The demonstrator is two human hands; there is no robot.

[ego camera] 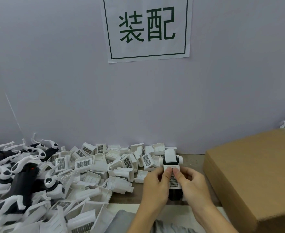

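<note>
Since the head view shows the left hand [155, 185] and right hand [194, 184] curled round the unit [170, 157], with both thumbs pinching its mesh panel [173, 180], the likeliest fault is uneven pressure. One thumb pushing harder could seat the panel crooked or dent the mesh. The unit sits between the hands, over the counter [194, 159]; I cannot tell whether its black base rests there. A slipped grip could tip it into the loose parts.

Housings [104, 165] are heaped just left of the hands, close enough to snag the left wrist. Handles [20, 175] lie further left, well apart. A box [256, 174] stands near on the right and hems that arm in. A sign [146, 27] hangs on the wall beyond the hands.
</note>
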